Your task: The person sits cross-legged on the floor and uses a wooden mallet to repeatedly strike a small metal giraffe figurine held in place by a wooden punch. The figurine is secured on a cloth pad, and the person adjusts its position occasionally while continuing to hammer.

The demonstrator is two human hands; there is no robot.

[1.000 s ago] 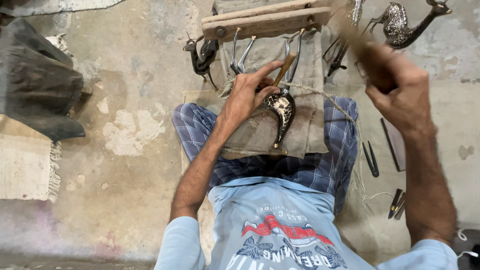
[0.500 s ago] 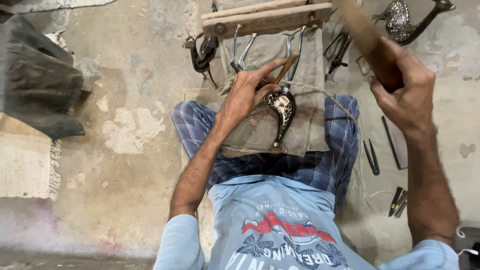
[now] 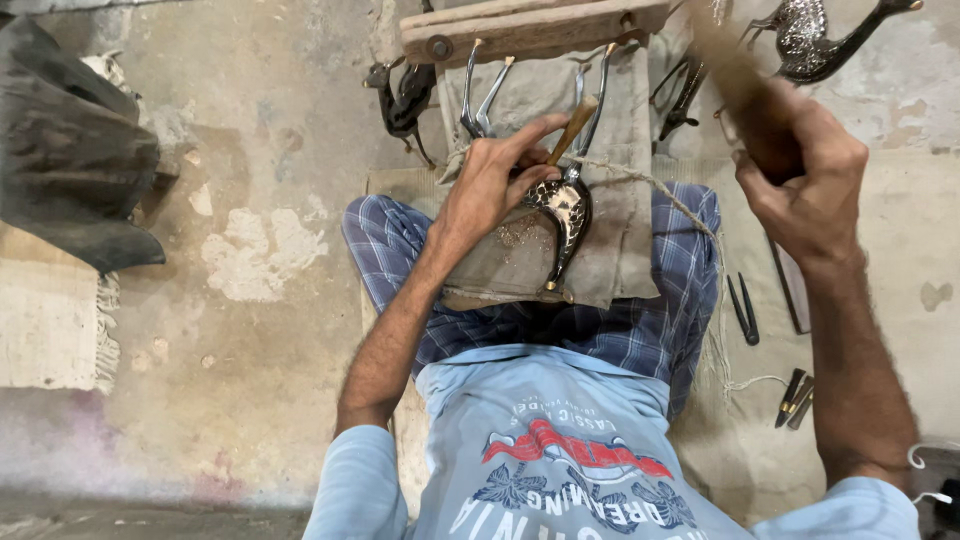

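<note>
I sit on the floor with a cloth-covered block [image 3: 620, 240] on my lap. A curved metal figure [image 3: 565, 215] lies on the cloth, tied down by a rope [image 3: 640, 180]. My left hand [image 3: 495, 180] holds a small wooden-handled chisel [image 3: 572, 128] against the figure. My right hand [image 3: 800, 165] is raised to the right and grips a wooden mallet [image 3: 730, 70], which is blurred. Metal shavings lie beside the figure under my left hand.
A wooden bar [image 3: 530, 30] lies across the top of the cloth. Metal animal figures stand at the top right [image 3: 810, 35] and top left [image 3: 405, 95]. Small tools [image 3: 742, 310] lie on the floor at right. A dark cloth bundle [image 3: 70, 160] sits at left.
My right hand with the mallet has swung a little and shifted left and down between frames. My left hand has kept the chisel on the figure.
</note>
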